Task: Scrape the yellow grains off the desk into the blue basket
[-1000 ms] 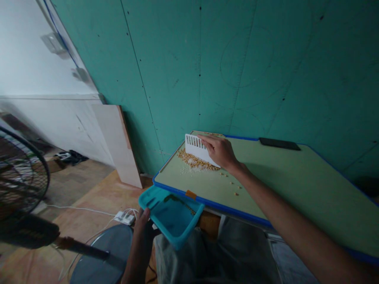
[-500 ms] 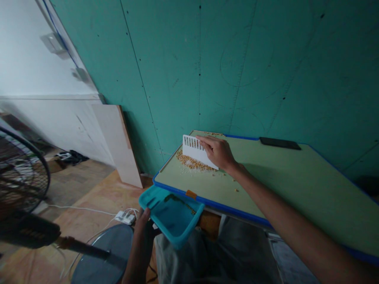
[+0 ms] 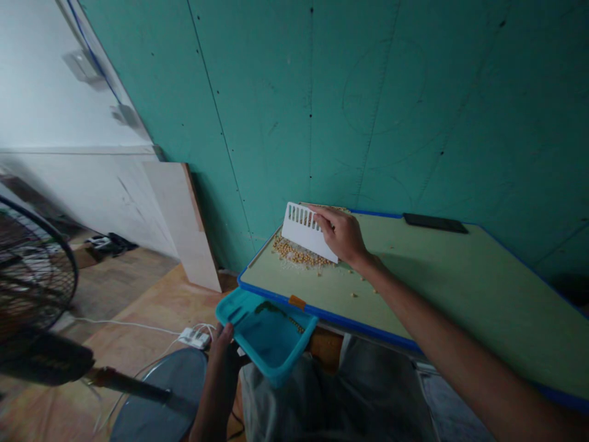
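Observation:
My right hand grips a white slotted scraper and holds it on edge against a heap of yellow grains at the far left corner of a green table with a blue rim. A few loose grains lie scattered near my wrist. My left hand holds a teal plastic tray by its underside, just below the table's near edge; a few grains lie in the tray.
A black phone lies at the table's back edge against the teal wall. A standing fan is at the left, a round grey stool below, and a white power strip with cables on the wooden floor.
The scraper has shifted slightly left and tilted back, nudging the grain heap toward the table's left corner. The tray and my left hand have stayed put.

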Demonstrator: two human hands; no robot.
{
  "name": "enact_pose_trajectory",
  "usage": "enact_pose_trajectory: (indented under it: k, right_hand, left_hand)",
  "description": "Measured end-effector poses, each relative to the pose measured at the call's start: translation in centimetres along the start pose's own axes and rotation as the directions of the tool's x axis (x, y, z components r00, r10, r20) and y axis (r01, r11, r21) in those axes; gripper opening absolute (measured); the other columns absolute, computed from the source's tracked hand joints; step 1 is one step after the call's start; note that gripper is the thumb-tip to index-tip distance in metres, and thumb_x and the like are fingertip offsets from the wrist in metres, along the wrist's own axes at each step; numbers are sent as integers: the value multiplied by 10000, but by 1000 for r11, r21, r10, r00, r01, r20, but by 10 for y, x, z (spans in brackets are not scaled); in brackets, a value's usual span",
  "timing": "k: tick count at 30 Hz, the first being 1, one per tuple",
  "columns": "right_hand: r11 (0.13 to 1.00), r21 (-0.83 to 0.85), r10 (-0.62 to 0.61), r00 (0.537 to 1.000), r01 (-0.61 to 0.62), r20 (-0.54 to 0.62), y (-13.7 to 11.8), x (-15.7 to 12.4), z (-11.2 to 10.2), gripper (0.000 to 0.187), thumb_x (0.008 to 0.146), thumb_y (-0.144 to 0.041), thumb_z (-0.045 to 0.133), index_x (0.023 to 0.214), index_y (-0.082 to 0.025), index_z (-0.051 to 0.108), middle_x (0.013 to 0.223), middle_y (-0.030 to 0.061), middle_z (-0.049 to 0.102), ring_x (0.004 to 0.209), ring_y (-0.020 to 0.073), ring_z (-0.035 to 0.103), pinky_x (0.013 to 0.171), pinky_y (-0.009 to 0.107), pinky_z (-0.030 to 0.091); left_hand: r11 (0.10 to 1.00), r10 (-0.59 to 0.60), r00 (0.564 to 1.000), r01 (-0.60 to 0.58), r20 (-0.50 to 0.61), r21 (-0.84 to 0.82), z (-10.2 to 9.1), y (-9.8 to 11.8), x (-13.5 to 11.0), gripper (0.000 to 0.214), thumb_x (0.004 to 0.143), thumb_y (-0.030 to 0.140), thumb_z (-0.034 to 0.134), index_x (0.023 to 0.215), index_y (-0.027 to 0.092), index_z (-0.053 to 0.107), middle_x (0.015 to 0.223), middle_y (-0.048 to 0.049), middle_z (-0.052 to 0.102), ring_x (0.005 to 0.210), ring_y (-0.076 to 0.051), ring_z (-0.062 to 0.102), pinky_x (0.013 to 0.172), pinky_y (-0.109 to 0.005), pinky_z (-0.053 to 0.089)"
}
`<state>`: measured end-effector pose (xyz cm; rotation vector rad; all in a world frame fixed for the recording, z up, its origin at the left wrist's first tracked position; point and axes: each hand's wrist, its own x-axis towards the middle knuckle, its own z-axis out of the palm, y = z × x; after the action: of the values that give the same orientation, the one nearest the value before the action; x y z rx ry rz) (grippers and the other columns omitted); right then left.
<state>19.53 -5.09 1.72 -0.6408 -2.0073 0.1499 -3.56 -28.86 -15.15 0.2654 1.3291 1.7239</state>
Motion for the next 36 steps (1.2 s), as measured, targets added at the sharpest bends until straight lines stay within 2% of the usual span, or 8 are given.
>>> enact_pose_trajectory:
  k: [6,12,14,18,24,27,31,36]
  right_hand:
    - [999,13,30,999,-30,11,2,0,4,375,1080,-248,510,1361,-290,754,1343,51,780,1217,224,749,1044,412,601]
    - [999,15,45,998,-46,41,5,-2,8,376,1076,-255,521,1367,-302,755,1323,58,789,1197,229,758,1017,415,609]
    - [998,25,48,998,-49,37,5,-3,8,378,1076,-261,525,1374,-310,751,1326,54,788,1206,228,754,1029,416,605]
    - [998,48,26,999,-28,42,2,-3,9,380,1077,-265,530,1387,-308,746,1312,53,794,1180,225,764,1012,404,610]
    - [997,65,25,997,-30,68,-2,-4,11,377,1085,-279,521,1384,-306,749,1316,52,792,1190,221,762,1014,399,607]
    - [996,82,28,998,-33,62,-3,-4,11,375,1080,-276,527,1377,-301,754,1317,53,792,1192,221,762,1019,398,605]
    - [995,94,30,997,-36,70,-5,-4,11,374,1070,-262,538,1370,-298,760,1304,57,797,1181,228,766,1020,411,603]
    - [993,116,14,996,-24,87,-10,-5,12,367,1070,-257,541,1356,-286,769,1273,60,808,1119,230,782,977,400,617]
  left_hand:
    - [1000,-1,1000,1,14,-7,-2,0,4,681,789,622,815,1377,333,633,1286,-137,780,1310,-440,691,1009,-668,585]
    - [999,-39,997,38,-59,-17,-9,-4,22,707,757,552,848,1381,304,626,1247,-156,789,1279,-451,702,977,-664,596]
    - [999,-36,998,34,-59,-24,-9,-4,26,711,761,551,846,1387,295,628,1238,-156,792,1264,-451,709,974,-660,598]
    - [999,-34,989,30,-141,-31,-8,-4,28,728,743,583,848,1374,281,646,1179,-136,806,1235,-458,721,970,-624,617]
    - [1000,-20,999,19,-34,-23,-8,-7,20,733,766,606,826,1411,328,620,1304,-155,770,1304,-457,689,991,-686,592]
    - [999,-33,999,32,-30,-32,-8,-7,19,729,767,607,821,1419,353,617,1335,-145,761,1321,-455,681,1005,-691,584]
    - [996,-79,997,77,-26,-42,-8,-4,22,726,764,579,834,1412,323,630,1327,-162,765,1313,-462,684,1005,-694,585]
    - [998,-55,998,53,-37,-42,-5,-4,18,709,772,595,827,1391,305,642,1282,-159,782,1290,-459,698,1002,-694,586]
